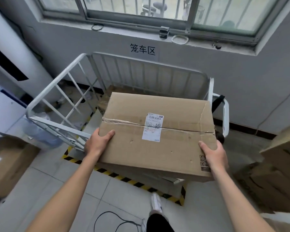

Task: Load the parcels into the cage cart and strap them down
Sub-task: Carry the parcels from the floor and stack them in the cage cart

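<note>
A large brown cardboard parcel (pixel 151 148) with a white shipping label and clear tape across its top is held up in front of me, over the open near side of the white cage cart (pixel 141 71). My left hand (pixel 97 141) grips its near left corner, thumb on top. My right hand (pixel 213 153) grips its near right corner, thumb on top beside a printed QR code. The cart has barred sides at the left and back and a rail at the right with a black strap (pixel 218 101) hanging on it. Another cardboard parcel (pixel 107 99) shows inside the cart behind the held one.
Yellow-black hazard tape (pixel 124 179) marks the floor around the cart. Cardboard boxes stand at the left (pixel 8 163) and at the right (pixel 278 173). A black cable (pixel 110 216) lies on the tiles by my foot. The wall and window sill are behind the cart.
</note>
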`<state>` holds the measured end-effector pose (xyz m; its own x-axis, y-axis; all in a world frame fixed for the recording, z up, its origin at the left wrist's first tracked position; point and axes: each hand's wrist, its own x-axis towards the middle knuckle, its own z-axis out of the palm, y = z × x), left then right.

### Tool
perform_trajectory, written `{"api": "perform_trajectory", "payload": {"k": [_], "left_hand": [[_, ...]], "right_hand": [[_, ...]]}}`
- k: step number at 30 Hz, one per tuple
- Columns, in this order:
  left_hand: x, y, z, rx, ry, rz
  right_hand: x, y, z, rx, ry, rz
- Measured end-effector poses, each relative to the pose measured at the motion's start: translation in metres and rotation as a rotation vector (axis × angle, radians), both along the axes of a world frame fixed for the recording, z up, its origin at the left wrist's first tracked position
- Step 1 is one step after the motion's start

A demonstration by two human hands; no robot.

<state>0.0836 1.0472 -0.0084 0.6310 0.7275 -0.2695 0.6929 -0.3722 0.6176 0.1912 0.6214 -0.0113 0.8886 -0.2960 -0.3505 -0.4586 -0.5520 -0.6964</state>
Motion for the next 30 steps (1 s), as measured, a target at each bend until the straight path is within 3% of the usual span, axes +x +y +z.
{"api": "perform_trajectory", "payload": {"k": [11,17,30], "left_hand": [[0.138,0.167,0.002,0.034,0.057,-0.059],[0.163,0.267,-0.029,0.075,0.102,-0.037],[0.209,0.472,-0.163,-0.2,0.357,-0.16]], "right_hand": [[0.132,0.162,-0.041,0.068,0.075,-0.023],[0.135,0.27,-0.099,0.261,0.196,-0.092],[0.132,0.468,-0.193,0.14,0.404,-0.228]]}}
